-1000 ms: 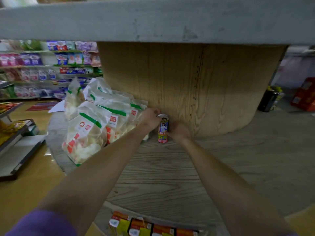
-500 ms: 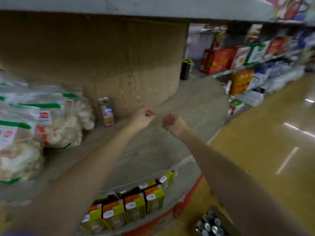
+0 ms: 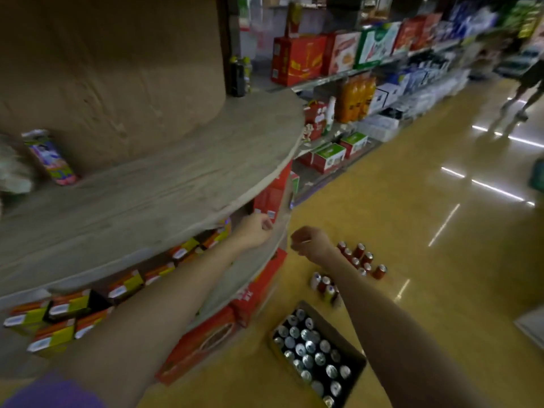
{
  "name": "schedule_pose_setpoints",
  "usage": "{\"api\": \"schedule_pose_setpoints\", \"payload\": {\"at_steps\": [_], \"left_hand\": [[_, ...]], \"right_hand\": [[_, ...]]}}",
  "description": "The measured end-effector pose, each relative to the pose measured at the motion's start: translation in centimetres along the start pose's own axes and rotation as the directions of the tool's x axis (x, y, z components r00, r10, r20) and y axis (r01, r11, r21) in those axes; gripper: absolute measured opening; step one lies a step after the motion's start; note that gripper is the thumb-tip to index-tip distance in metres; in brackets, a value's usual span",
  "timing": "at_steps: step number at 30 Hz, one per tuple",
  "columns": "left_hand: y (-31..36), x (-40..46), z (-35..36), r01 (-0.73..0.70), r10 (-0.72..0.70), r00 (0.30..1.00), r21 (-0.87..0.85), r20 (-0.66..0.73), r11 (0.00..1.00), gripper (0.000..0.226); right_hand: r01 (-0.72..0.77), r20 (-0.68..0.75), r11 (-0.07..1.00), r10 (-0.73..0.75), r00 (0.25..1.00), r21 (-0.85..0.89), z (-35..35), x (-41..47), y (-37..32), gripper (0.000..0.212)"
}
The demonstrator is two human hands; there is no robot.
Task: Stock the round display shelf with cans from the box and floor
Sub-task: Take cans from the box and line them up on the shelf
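Left fingers: curled loosely into the palm of the left hand (image 3: 255,231), nothing in them as far as the blur lets me tell.
Right fingers: also curled in on the right hand (image 3: 309,242), the back of the hand toward the camera; no can shows in them.
Between the hands: a small gap; they hang just off the rim of the round display shelf (image 3: 164,195), the left hand nearest that rim.
Below the right hand: the loose floor cans (image 3: 357,260), two small clusters standing upright on the yellow floor (image 3: 412,231), just past the right wrist.
Below both hands, nearer the camera: the box (image 3: 319,353), open at the top and packed with cans showing silver lids.
Up and far left of the fingers: one placed can (image 3: 48,157) standing on the shelf board against the wooden core (image 3: 112,69), beside white snack bags at the picture's edge.
Under the left forearm: lower tiers holding yellow-and-orange cartons (image 3: 61,316) and red cases (image 3: 206,340).
Done: judging by what stands there, one can is on the board; the rest of the visible board is bare.
Left: nearly all of it, I judge; the box looks full and the floor cans are untouched.
Step in hand: both hands appear free and low, so the next pickup from floor or box seems likely.
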State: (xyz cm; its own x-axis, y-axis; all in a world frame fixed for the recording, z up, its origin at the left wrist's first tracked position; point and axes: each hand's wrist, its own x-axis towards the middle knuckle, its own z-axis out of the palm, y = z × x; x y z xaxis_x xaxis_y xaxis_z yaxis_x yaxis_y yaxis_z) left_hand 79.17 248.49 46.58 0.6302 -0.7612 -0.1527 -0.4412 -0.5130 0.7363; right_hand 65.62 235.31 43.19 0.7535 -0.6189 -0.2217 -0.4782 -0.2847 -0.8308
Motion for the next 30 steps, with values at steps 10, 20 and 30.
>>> {"api": "schedule_pose_setpoints", "payload": {"at_steps": [10,20,30], "left_hand": [[1.3,0.2,17.9,0.120,-0.145,0.950,0.105,0.278,0.987,0.017],[-4.0,4.8,28.1,0.190,-0.239,0.857,0.150,0.456,0.970,0.010],[-14.1,8.4,38.3,0.388,-0.407,0.788,0.142,0.462,0.911,0.015]], "right_hand": [[-0.250,0.088,0.968,0.249,0.965,0.008,-5.3,-3.7,16.6,0.020],[-0.535,0.038,0.845,0.534,0.844,0.009,-2.9,-3.2,25.5,0.005],[-0.692,0.043,0.721,0.690,0.722,0.047,5.2,1.2,37.4,0.018]]}}
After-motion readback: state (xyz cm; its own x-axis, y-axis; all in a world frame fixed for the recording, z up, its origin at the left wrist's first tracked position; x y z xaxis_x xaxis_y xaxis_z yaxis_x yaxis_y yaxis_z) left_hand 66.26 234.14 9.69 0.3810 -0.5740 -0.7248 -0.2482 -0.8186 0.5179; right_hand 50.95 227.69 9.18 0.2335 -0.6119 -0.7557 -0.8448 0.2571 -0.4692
